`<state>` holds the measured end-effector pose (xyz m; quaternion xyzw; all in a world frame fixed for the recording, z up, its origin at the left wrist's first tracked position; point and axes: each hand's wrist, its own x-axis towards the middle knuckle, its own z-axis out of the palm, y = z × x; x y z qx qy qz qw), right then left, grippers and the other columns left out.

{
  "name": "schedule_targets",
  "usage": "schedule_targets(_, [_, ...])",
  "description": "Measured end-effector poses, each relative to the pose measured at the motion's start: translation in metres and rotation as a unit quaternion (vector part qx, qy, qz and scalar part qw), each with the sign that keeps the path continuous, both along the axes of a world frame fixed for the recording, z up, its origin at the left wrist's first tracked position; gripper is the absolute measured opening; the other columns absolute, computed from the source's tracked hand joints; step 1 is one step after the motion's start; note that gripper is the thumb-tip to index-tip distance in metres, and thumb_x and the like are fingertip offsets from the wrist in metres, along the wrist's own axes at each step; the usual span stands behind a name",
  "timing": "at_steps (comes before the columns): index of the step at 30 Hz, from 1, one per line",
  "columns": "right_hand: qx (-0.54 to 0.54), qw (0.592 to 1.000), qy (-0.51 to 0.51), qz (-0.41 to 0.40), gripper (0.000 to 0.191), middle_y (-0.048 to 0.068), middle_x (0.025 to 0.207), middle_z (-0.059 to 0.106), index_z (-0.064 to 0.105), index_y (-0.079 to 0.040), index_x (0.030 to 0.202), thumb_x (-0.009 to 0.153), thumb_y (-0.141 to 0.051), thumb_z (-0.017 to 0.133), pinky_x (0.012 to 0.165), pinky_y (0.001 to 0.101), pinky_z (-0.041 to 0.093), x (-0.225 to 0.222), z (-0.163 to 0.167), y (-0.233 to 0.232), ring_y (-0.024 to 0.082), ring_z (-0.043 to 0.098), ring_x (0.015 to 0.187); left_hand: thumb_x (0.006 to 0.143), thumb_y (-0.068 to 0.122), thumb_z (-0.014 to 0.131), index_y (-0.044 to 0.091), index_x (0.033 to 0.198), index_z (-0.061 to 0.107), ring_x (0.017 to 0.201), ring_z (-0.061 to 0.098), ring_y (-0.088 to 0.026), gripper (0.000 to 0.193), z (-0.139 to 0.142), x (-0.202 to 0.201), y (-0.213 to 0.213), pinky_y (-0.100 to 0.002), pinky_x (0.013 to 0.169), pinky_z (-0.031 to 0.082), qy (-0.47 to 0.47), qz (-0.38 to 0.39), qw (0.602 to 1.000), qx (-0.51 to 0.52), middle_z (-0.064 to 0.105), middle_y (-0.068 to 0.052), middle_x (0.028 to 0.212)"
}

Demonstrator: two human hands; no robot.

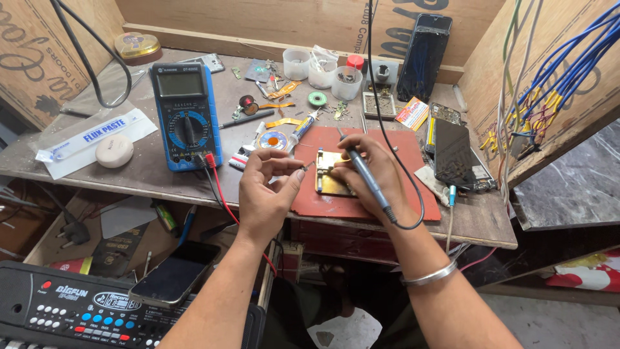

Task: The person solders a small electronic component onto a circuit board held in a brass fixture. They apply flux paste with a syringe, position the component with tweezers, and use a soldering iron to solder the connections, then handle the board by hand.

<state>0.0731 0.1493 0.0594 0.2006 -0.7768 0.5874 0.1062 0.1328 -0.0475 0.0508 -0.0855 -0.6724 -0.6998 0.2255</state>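
Soldering step near bench front edge — right hand [371, 171] grips soldering iron [363, 169] over gold fixture [332, 174], left hand [268, 187] pinches small part [303, 169] — next needs steady tip contact.

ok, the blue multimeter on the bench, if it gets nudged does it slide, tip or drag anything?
The multimeter lies flat on its back, so it probably won't tip or roll. Its blue casing looks rubbery, so it likely grips rather than slides. The red and black leads plugged in at its lower edge would probably drag along.
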Motion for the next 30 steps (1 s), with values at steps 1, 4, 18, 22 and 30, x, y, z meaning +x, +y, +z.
schedule_targets(1, [-0.011, 1.000, -0.001, 0.007, 0.037, 0.002, 0.092, 0.066, 0.065, -0.005, 0.113, 0.080, 0.002, 0.080, 0.078, 0.0238, 0.061, 0.004, 0.001, -0.002, 0.009, 0.073, 0.086, 0.090, 0.003, 0.073, 0.004, 0.119, 0.051, 0.103, 0.069, -0.012, 0.036, -0.001, 0.000, 0.000, -0.024, 0.078, 0.057, 0.002, 0.000, 1.000, 0.009, 0.073, -0.009, 0.107])
schedule_targets(4, [-0.016, 1.000, -0.019, 0.003, 0.037, 0.003, 0.093, 0.065, 0.065, -0.004, 0.113, 0.080, 0.003, 0.080, 0.078, 0.0236, 0.060, 0.015, 0.006, -0.008, 0.010, 0.072, 0.086, 0.091, 0.003, 0.073, 0.004, 0.121, 0.050, 0.104, 0.069, -0.012, 0.038, -0.004, -0.001, 0.000, -0.024, 0.080, 0.057, 0.000, 0.008, 1.000, 0.017, 0.074, -0.009, 0.107])
schedule_targets(18, [-0.094, 0.994, 0.052, 0.032, 0.040, 0.004, 0.100, 0.069, 0.060, -0.005, 0.121, 0.087, 0.001, 0.079, 0.085, 0.0257, 0.060, 0.023, -0.003, 0.008, 0.014, 0.071, 0.097, 0.086, 0.004, 0.077, 0.004, 0.115, 0.057, 0.097, 0.075, -0.017, 0.035, 0.007, 0.013, 0.016, -0.033, 0.090, 0.057, 0.107, 0.072, 0.978, -0.164, 0.078, -0.008, 0.099])
schedule_targets(22, [-0.130, 0.989, 0.018, -0.061, 0.030, 0.010, 0.097, 0.069, 0.063, -0.002, 0.119, 0.093, 0.003, 0.075, 0.066, 0.0301, 0.048, 0.024, -0.006, 0.037, 0.017, 0.060, 0.078, 0.085, 0.006, 0.079, 0.008, 0.114, 0.061, 0.101, 0.072, -0.020, 0.034, 0.012, 0.021, 0.023, -0.036, 0.096, 0.052, 0.157, 0.064, 0.950, -0.262, 0.078, -0.003, 0.100])
schedule_targets(30, [-0.176, 0.981, 0.077, -0.002, 0.019, 0.009, 0.102, 0.071, 0.062, 0.001, 0.123, 0.105, -0.006, 0.063, 0.092, 0.0318, 0.058, 0.029, -0.014, 0.066, 0.018, 0.072, 0.099, 0.078, 0.014, 0.082, 0.018, 0.114, 0.066, 0.099, 0.066, -0.019, 0.040, 0.011, 0.016, 0.032, -0.038, 0.098, 0.041, 0.145, 0.049, 0.905, -0.397, 0.078, 0.007, 0.095])
